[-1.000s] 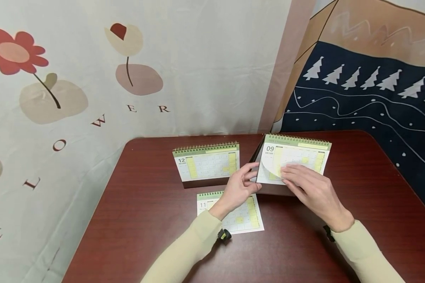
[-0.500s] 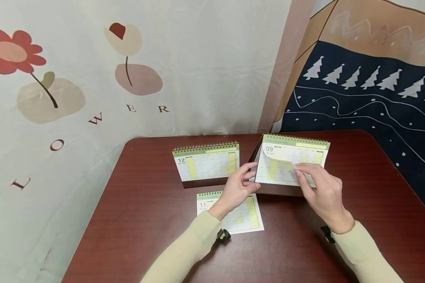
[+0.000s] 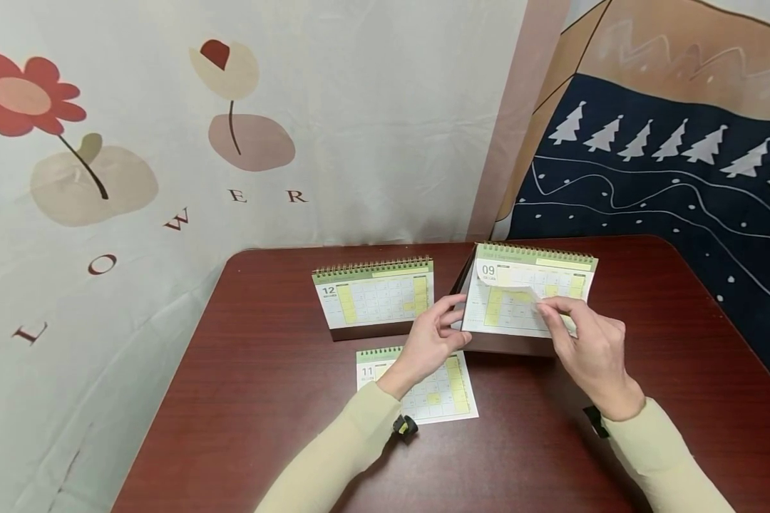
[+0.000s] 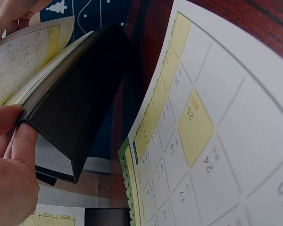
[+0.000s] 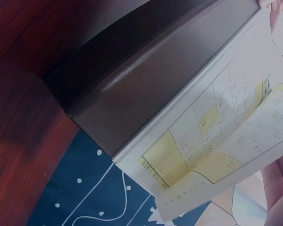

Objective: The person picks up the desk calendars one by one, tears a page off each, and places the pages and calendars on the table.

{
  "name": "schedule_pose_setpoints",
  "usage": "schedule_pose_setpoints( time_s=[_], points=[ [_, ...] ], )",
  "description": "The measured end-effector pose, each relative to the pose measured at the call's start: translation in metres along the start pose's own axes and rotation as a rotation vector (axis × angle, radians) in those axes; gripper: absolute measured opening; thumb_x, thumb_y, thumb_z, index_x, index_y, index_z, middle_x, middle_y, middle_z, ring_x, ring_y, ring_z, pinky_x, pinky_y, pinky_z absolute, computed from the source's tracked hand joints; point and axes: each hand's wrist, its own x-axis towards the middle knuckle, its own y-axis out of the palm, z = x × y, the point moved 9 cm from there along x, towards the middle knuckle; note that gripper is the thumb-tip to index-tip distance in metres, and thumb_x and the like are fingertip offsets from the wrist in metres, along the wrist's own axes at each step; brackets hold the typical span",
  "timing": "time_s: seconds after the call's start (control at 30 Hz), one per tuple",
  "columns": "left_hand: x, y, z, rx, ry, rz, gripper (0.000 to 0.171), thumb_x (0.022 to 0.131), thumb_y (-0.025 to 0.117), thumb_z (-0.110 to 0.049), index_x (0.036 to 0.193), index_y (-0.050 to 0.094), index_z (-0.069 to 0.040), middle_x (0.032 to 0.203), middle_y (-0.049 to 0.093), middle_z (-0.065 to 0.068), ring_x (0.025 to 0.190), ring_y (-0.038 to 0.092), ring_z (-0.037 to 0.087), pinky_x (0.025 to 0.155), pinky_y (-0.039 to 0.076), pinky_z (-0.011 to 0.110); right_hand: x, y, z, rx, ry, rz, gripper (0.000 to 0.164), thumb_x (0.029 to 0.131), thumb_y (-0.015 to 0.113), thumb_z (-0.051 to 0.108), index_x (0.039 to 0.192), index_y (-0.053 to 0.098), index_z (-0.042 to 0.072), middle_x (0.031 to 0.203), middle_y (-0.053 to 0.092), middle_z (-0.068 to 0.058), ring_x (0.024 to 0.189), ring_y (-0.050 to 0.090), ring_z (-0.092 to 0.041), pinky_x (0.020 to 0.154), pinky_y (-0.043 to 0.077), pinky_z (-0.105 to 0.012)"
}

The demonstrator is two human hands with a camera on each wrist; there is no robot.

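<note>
A spiral-bound desk calendar (image 3: 513, 317) stands on a dark brown base at the right of the table. My left hand (image 3: 428, 348) grips its lower left edge, thumb in front and fingers behind, as the left wrist view shows. Its top page (image 3: 526, 272), marked 09, is curled up from the lower left, with another calendar page showing beneath. Between thumb and fingers, my right hand (image 3: 592, 356) pinches this page near the calendar's lower right. The curled page (image 5: 269, 134) bends away from the stack in the right wrist view, where only part of the right hand shows at the edge.
A second desk calendar (image 3: 378, 303), showing 12, stands to the left. In front of it a loose page (image 3: 436, 399) marked 11 lies flat, partly under my left forearm. Behind the wooden table (image 3: 244, 399) hang printed cloths (image 3: 391, 128).
My right hand has shifted right and slightly down, from extended fingers over the page to a pinch on it. The 09 page has curled further up. My left hand has stayed put.
</note>
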Motion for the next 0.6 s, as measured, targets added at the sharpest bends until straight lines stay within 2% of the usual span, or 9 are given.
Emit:
schedule_pose_setpoints(
  time_s=[0.1,0.27,0.4,0.43,0.5,0.6],
  points=[
    [-0.001,0.0,-0.001,-0.004,-0.006,-0.001,0.066,0.09,0.066,0.009,0.151,0.05,-0.009,0.14,0.06,0.024,0.101,0.074,0.034,0.089,0.06,0.032,0.002,-0.002,-0.003,0.0,0.021,-0.005,0.05,0.105,0.06,0.042,0.095,0.071,-0.006,0.085,0.076,-0.018,0.065,0.073,-0.03,0.049,0.051,-0.036],
    [-0.001,0.0,0.0,-0.007,-0.015,-0.002,0.067,0.09,0.067,0.01,0.151,0.05,-0.009,0.141,0.06,0.024,0.101,0.074,0.034,0.088,0.06,0.031,0.004,-0.008,-0.008,-0.013,0.042,-0.071,0.049,0.105,0.06,0.041,0.095,0.07,-0.006,0.085,0.076,-0.017,0.067,0.072,-0.033,0.054,0.05,-0.03],
    [0.0,0.0,0.001,0.001,-0.02,-0.005,0.067,0.09,0.067,0.01,0.151,0.05,-0.01,0.141,0.059,0.024,0.099,0.074,0.031,0.088,0.06,0.031,0.006,-0.013,-0.012,-0.011,0.059,-0.115,0.049,0.105,0.059,0.041,0.095,0.068,-0.006,0.084,0.074,-0.018,0.062,0.067,-0.032,0.05,0.043,-0.025],
    [0.001,0.0,0.001,0.001,-0.019,-0.006,0.067,0.09,0.067,0.01,0.151,0.05,-0.01,0.141,0.059,0.024,0.099,0.075,0.031,0.088,0.06,0.031,0.007,-0.013,-0.014,-0.008,0.067,-0.119,0.049,0.105,0.059,0.041,0.096,0.068,-0.006,0.085,0.074,-0.019,0.061,0.065,-0.03,0.048,0.041,-0.024],
    [0.001,0.0,0.002,0.001,-0.02,-0.005,0.067,0.09,0.067,0.01,0.151,0.05,-0.01,0.142,0.059,0.024,0.099,0.075,0.031,0.088,0.06,0.031,0.007,-0.015,-0.017,0.006,0.088,-0.127,0.049,0.105,0.06,0.041,0.097,0.068,-0.006,0.086,0.073,-0.02,0.061,0.062,-0.026,0.051,0.037,-0.014],
    [0.001,0.0,0.003,-0.005,-0.02,-0.005,0.067,0.09,0.066,0.011,0.151,0.05,-0.009,0.141,0.06,0.024,0.099,0.075,0.031,0.088,0.06,0.031,0.008,-0.016,-0.021,0.034,0.134,-0.123,0.053,0.104,0.06,0.044,0.1,0.068,-0.008,0.09,0.074,-0.022,0.072,0.064,-0.006,0.064,0.038,-0.002]
  ],
)
